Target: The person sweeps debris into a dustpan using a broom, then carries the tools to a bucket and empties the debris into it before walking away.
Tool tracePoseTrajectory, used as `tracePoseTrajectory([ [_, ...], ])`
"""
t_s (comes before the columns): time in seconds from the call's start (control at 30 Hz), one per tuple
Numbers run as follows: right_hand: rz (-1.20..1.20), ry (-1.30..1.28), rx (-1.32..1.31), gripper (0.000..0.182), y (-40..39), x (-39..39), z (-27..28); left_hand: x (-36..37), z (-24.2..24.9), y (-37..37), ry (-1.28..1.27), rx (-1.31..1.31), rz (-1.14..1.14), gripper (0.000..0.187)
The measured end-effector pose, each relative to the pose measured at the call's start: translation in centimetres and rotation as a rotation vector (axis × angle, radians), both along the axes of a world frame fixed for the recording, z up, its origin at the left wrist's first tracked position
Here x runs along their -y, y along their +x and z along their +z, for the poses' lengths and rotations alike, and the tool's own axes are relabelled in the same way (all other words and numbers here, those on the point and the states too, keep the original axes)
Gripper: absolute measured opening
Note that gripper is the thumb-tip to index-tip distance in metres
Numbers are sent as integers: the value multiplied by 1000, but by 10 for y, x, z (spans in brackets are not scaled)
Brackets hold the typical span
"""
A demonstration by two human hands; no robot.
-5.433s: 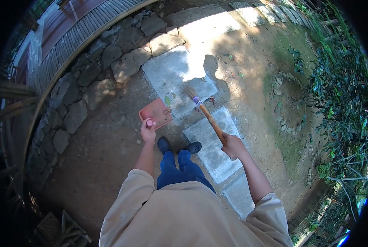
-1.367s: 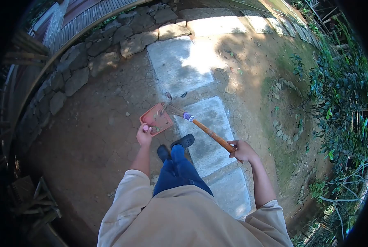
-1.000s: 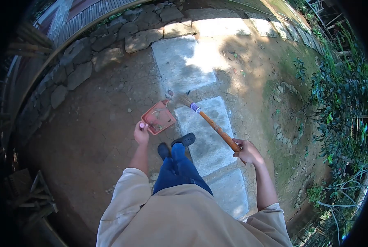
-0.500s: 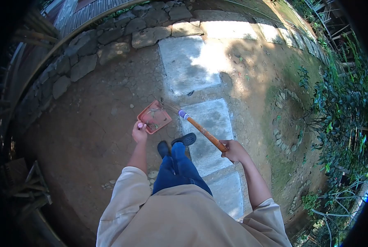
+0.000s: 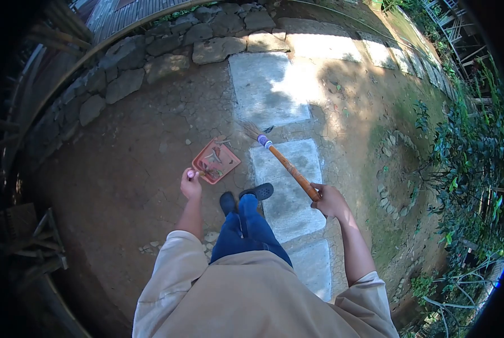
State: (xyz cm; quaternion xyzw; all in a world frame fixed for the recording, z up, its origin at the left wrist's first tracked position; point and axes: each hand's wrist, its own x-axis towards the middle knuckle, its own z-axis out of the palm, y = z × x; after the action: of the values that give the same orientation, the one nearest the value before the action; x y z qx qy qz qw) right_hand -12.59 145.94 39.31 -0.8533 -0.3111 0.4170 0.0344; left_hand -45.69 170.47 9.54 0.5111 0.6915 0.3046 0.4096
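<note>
A red dustpan (image 5: 223, 169) with dry leaves in it is low over the brown soil, left of the paving slabs. My left hand (image 5: 191, 184) is closed on its pinkish handle. My right hand (image 5: 328, 201) grips the orange-brown handle of a broom (image 5: 291, 169) near its end. The broom has a purple-and-white binding, and its thin bristles point up and left, above and to the right of the dustpan, apart from it. A small dark leaf (image 5: 269, 129) lies by the bristles at the lower edge of a slab.
Pale square slabs (image 5: 288, 188) run up the middle. Flat stones (image 5: 218, 49) border the soil at the top. Leafy bushes (image 5: 466, 163) and a ring of small stones (image 5: 382, 191) are on the right. Wooden pieces (image 5: 40, 242) stand at the lower left.
The broom's bristles have moved up and right, away from the dustpan's edge. More leaves now show in the dustpan. The view has shifted slightly.
</note>
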Motion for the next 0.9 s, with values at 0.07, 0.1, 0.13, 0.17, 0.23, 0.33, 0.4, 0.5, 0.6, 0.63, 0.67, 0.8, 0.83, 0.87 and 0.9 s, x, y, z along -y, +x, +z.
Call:
tracePoseTrajectory([
  [0.07,-1,15,4,68,1,-3,-13,-1,-6,-10,15,-5,1,35],
  [0.1,27,20,19,69,0,-4,-21,-2,-6,-14,22,-7,1,35],
  [0.13,56,26,35,69,-2,-7,-28,-2,-6,-17,6,-11,2,35],
  [0.17,86,31,52,69,-4,-9,-36,-2,-6,-21,-10,-13,3,35],
  [0.23,120,-4,32,70,-12,-18,-46,-2,-13,-28,-22,25,4,35],
  [0.33,164,-45,-39,69,-24,-22,-59,-2,-20,-31,-25,122,7,35],
  [0.4,162,-87,-126,71,-29,-19,-58,-2,-24,-35,-44,145,25,35],
  [0.5,173,-72,-146,68,-24,-4,-39,-3,-34,-41,-44,154,25,36],
  [0.6,166,-40,-131,67,-26,2,-12,-4,-24,-41,-47,141,22,36],
  [0.63,169,-23,-117,68,-27,3,-6,-4,-18,-40,-52,118,26,35],
  [0.67,152,-31,-109,68,-28,1,1,-3,-13,-39,-56,95,30,35],
  [0.8,128,-30,-50,68,-32,-14,8,-1,-10,-43,-16,61,24,34],
  [0.83,135,-19,-29,68,-35,-19,6,-1,-7,-44,-12,54,30,33],
  [0.87,130,-16,-11,67,-37,-24,3,1,-5,-45,-8,46,36,33],
  [0.9,126,-15,7,67,-38,-28,-4,1,-3,-47,-5,37,43,33],
])
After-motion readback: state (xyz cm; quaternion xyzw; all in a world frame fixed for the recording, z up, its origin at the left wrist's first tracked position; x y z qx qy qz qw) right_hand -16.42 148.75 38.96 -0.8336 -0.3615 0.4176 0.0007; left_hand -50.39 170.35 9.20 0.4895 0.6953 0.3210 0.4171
